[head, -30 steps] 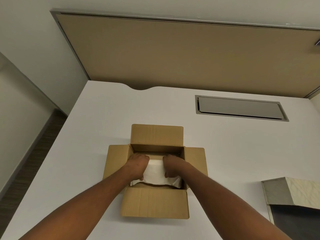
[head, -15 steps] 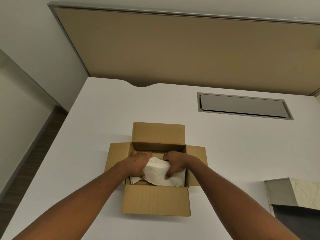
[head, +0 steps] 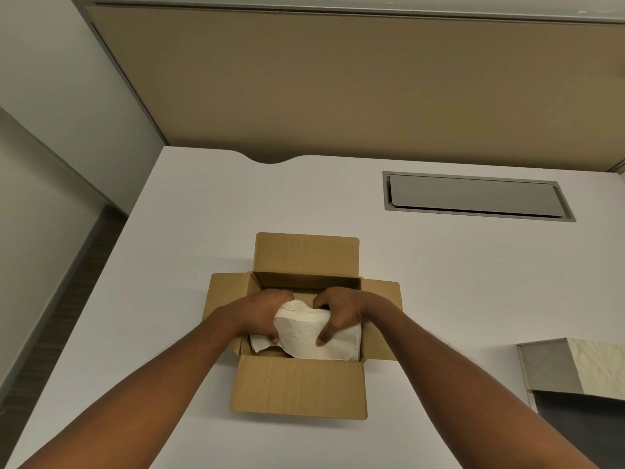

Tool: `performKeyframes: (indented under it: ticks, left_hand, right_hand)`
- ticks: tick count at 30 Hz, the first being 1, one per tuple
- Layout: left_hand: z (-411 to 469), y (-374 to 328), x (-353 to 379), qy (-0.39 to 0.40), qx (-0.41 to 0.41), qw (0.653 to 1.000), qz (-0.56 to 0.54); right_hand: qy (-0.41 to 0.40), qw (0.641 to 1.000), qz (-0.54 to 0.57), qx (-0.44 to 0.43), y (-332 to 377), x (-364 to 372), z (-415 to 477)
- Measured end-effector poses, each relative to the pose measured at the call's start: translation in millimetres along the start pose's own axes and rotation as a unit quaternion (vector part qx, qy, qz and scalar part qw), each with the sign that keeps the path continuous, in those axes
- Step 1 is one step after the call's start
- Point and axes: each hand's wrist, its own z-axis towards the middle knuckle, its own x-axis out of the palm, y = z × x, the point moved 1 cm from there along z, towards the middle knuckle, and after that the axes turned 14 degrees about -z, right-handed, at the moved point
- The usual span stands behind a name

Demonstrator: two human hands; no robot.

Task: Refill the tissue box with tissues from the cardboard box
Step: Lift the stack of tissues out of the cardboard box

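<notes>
An open cardboard box [head: 297, 389] sits on the white desk, all its flaps folded outward. Inside lies a stack of white tissues [head: 299, 331]. My left hand [head: 262, 311] grips the stack's left side and my right hand [head: 338, 313] grips its right side, squeezing the top of the stack into a hump between them. The lower tissues stay flat in the box. The tissue box [head: 571, 368], grey metal with white tissue showing at its open side, stands at the right edge of the view.
The white desk [head: 169, 265] ends at a drop to the floor on the left. A grey cable hatch [head: 473, 196] is set into the desk at the back right. A tan partition panel [head: 338, 89] stands along the far edge.
Both hands have closed on the tissue stack and lifted its top part, bunching it upward. The view has shifted slightly.
</notes>
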Motion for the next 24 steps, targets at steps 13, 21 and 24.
performKeyframes:
  ticks: [13,21,24]
  left_hand:
    - [-8,3,-8,-0.026,0.016,0.998,-0.050]
    - [-6,2,-9,-0.038,0.019,0.998,-0.055]
    - [-6,2,-8,-0.036,0.016,0.998,-0.054]
  right_hand:
    - [-0.057,0.997,-0.033,-0.041,9,8,-17]
    - [-0.020,0.997,-0.064,-0.029,-1,0,-27]
    - [-0.026,0.999,-0.013,-0.033,-3,-1,-31]
